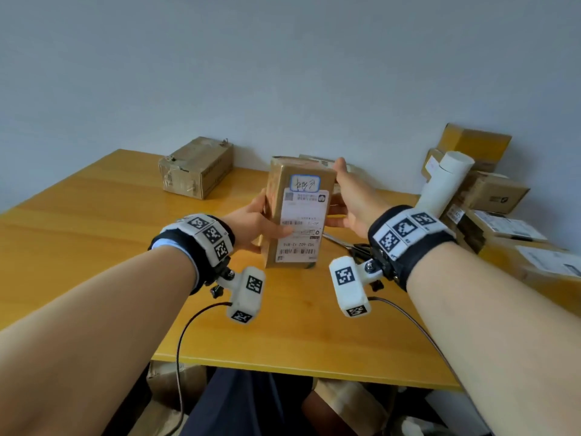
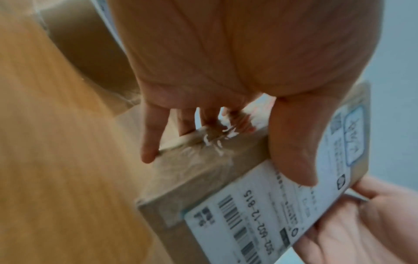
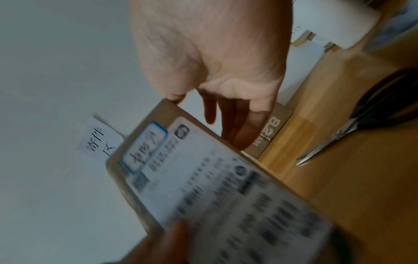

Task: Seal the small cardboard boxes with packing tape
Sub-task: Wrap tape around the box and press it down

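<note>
I hold a small cardboard box (image 1: 298, 215) upright just above the wooden table (image 1: 94, 215), its white shipping label facing me. My left hand (image 1: 251, 225) grips its left side, thumb across the label and fingers behind. In the left wrist view the box (image 2: 260, 214) has crinkled clear tape on its side under my left hand (image 2: 226, 157). My right hand (image 1: 342, 199) lies along the right side with straight fingers. In the right wrist view those fingers (image 3: 239, 128) reach behind the blurred box (image 3: 214, 187).
Scissors (image 1: 345, 243) lie on the table just right of the held box. A taped carton (image 1: 196, 166) sits at the back left, and another box (image 1: 317, 160) lies behind the held one. A white tube (image 1: 443, 184) leans on stacked parcels (image 1: 490, 196) at right.
</note>
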### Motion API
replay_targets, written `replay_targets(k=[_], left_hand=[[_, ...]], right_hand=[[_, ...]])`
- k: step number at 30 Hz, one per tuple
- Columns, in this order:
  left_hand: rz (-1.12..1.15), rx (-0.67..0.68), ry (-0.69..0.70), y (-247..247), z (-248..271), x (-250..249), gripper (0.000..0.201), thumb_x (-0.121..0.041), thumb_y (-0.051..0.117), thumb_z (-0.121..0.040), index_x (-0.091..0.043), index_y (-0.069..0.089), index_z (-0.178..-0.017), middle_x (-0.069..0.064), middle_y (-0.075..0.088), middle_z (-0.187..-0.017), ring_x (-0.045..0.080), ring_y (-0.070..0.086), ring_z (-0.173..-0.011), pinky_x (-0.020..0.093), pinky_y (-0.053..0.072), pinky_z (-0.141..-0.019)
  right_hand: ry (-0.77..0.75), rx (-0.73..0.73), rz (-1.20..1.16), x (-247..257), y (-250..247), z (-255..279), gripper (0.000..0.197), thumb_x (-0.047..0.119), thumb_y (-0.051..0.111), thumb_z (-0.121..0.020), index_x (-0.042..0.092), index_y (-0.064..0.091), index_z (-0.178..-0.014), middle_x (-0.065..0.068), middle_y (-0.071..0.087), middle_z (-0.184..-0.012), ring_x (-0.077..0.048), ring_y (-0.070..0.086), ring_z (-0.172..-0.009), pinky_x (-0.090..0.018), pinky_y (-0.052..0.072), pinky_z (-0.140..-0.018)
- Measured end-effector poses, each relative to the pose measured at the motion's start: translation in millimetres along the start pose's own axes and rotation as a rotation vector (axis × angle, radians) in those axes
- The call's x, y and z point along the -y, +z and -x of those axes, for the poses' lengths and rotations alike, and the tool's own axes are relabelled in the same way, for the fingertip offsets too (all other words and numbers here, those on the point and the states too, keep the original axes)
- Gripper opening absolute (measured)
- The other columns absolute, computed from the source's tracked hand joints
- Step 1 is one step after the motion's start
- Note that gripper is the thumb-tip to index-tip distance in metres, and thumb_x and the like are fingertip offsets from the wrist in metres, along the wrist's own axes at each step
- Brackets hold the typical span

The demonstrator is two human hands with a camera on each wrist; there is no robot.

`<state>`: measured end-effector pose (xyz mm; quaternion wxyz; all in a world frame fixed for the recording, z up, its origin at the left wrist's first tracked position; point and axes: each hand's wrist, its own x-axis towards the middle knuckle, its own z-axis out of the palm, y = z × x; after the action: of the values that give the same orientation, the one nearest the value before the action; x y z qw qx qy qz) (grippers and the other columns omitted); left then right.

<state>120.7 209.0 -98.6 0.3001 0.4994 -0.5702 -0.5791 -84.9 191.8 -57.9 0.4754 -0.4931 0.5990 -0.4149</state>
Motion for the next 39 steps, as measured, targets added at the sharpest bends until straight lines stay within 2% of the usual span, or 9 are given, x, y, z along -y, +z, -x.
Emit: replay_targets(k=[4, 9, 13, 17, 21, 27, 33, 36, 39], left_hand=[[0.143, -0.042, -0.045, 0.6, -2.0, -19.2, 0.040, -0.039, 0.063, -0.095, -0.033, 0.051, -0.132, 0.003, 0.069, -0.119, 0.029, 0.063, -0.112, 0.061, 0.051, -0.091], [0.271, -0.150, -0.202, 9.0, -20.3, -24.3, 0.045, -0.055, 0.046, -0.099, -0.014, 0.061, -0.112, 0.011, 0.068, -0.106, 0.033, 0.064, -0.102, 0.059, 0.051, -0.095], [0.235, -0.118, -0.289, 7.3, -34.6, -23.3, 0.045, -0.055, 0.043, -0.101, -0.014, 0.060, -0.111, 0.012, 0.070, -0.098, 0.031, 0.068, -0.085, 0.041, 0.060, -0.067], [0.274, -0.123, -0.283, -7.2, -52.0, -34.2, 0.040, -0.049, 0.049, -0.100, -0.013, 0.060, -0.114, 0.009, 0.067, -0.097, 0.028, 0.060, -0.093, 0.038, 0.058, -0.068], [0.308, -0.160, -0.227, -24.2, -70.8, -48.4, 0.029, -0.038, 0.052, -0.102, -0.015, 0.059, -0.119, 0.008, 0.068, -0.094, 0.025, 0.061, -0.092, 0.034, 0.058, -0.048], [0.208, -0.191, -0.190, -53.4, -107.8, -55.6, 0.037, -0.040, 0.056, -0.099, -0.014, 0.061, -0.124, 0.013, 0.068, -0.116, 0.032, 0.068, -0.105, 0.048, 0.055, -0.093], [0.246, -0.152, -0.206, -77.4, -126.4, -51.7, 0.038, -0.030, 0.065, -0.094, -0.014, 0.059, -0.128, 0.009, 0.068, -0.113, 0.028, 0.070, -0.096, 0.043, 0.060, -0.077], [0.281, -0.168, -0.131, -90.7, -138.4, -60.6, 0.080, -0.025, 0.078, -0.081, -0.017, 0.034, -0.148, 0.021, 0.071, -0.112, 0.035, 0.074, -0.088, 0.043, 0.061, -0.064], [0.286, -0.151, -0.043, -85.8, -153.2, -80.4, 0.089, -0.015, 0.072, -0.088, -0.031, 0.013, -0.154, 0.029, 0.067, -0.113, 0.040, 0.072, -0.092, 0.051, 0.060, -0.074]], right_hand=[[0.061, 0.139, 0.003, -8.2, -4.1, 8.7, 0.068, 0.078, 0.035, -0.092, 0.028, 0.062, -0.130, -0.012, 0.075, -0.112, -0.030, 0.074, -0.100, -0.050, 0.058, -0.091], [0.266, 0.330, 0.179, -19.1, 8.3, 11.0, 0.061, 0.065, 0.059, -0.090, 0.017, 0.059, -0.127, -0.017, 0.070, -0.107, -0.031, 0.071, -0.081, -0.039, 0.062, -0.070], [0.267, 0.234, 0.141, -16.3, 13.3, -5.5, 0.050, 0.050, 0.068, -0.093, 0.006, 0.064, -0.116, -0.014, 0.073, -0.081, -0.023, 0.070, -0.065, -0.032, 0.062, -0.061], [0.236, 0.160, 0.098, -8.2, 17.4, -29.3, 0.049, 0.047, 0.069, -0.093, 0.004, 0.064, -0.117, -0.013, 0.072, -0.080, -0.021, 0.068, -0.062, -0.030, 0.061, -0.055], [0.196, 0.113, -0.019, 4.2, 24.9, -55.9, 0.041, 0.041, 0.068, -0.096, 0.005, 0.064, -0.117, -0.011, 0.069, -0.084, -0.020, 0.066, -0.064, -0.027, 0.059, -0.052], [0.233, 0.108, -0.116, 5.3, 44.2, -93.9, 0.036, 0.043, 0.062, -0.100, 0.008, 0.060, -0.108, -0.016, 0.069, -0.083, -0.024, 0.068, -0.066, -0.031, 0.061, -0.055], [0.132, 0.049, -0.057, 7.9, 44.5, -127.7, 0.035, 0.045, 0.065, -0.096, 0.012, 0.066, -0.108, -0.009, 0.070, -0.080, -0.018, 0.066, -0.061, -0.032, 0.058, -0.057], [0.020, -0.104, 0.019, 20.8, 33.6, -142.3, 0.036, 0.050, 0.063, -0.093, 0.015, 0.071, -0.100, -0.003, 0.068, -0.072, -0.015, 0.061, -0.053, -0.029, 0.052, -0.051], [-0.073, -0.249, -0.052, 32.6, 14.4, -157.7, 0.027, 0.039, 0.060, -0.093, 0.015, 0.073, -0.098, -0.005, 0.073, -0.076, -0.020, 0.067, -0.058, -0.032, 0.055, -0.054]])
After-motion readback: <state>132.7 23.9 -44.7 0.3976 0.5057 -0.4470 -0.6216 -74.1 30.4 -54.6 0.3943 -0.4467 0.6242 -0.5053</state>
